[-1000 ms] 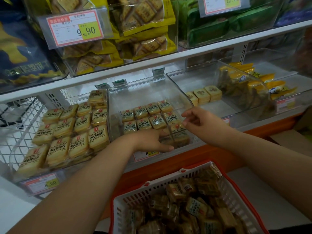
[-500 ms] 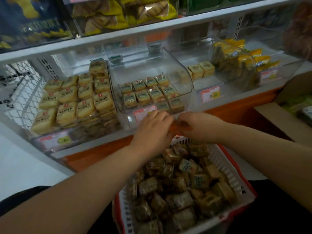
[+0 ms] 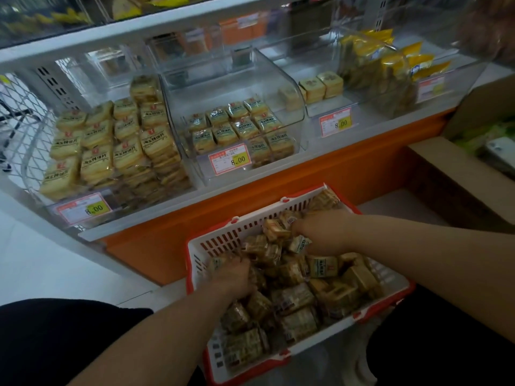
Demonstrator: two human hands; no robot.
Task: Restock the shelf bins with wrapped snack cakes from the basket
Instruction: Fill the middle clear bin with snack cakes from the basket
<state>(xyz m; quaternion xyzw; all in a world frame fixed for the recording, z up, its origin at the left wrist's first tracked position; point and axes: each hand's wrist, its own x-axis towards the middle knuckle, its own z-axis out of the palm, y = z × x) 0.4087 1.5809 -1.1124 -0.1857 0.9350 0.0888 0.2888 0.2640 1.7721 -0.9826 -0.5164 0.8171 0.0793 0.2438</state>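
Nearest: red-rimmed white slotted plastic basket [image 3: 223,240], piled with brown-gold wrapped snack cakes [image 3: 295,299]. Print on the wrappers too blurred to read.

Both hands are down in the basket. Left hand [image 3: 232,275], near-left part of the pile, fingers curled into the cakes; whether it actually grips one cannot be told. Right hand [image 3: 320,232], far side of the pile, fingers curled around a small cluster of wrapped cakes [image 3: 278,228] at its fingertips.

Beyond the basket: orange shelf base [image 3: 278,185], then a row of clear plastic shelf bins.
- Left bin [image 3: 36,188]: stacked high with pale yellow wrapped packs [image 3: 111,143], red mark and dark characters on top, not legible. Tag [image 3: 83,208] reads "8.00".
- Middle bin [image 3: 298,107]: partly filled, three short rows of green-labelled wrapped cakes [image 3: 234,125]. Tag [image 3: 230,162] reads "8.00".
- Right bin [image 3: 323,104]: a few square cream cakes [image 3: 320,86] at the far end. Tag [image 3: 335,124] reads "8.00".
- Far right: upright yellow packets [image 3: 390,65]; their tag is unreadable.

Right edge: open brown cardboard box [image 3: 451,168].
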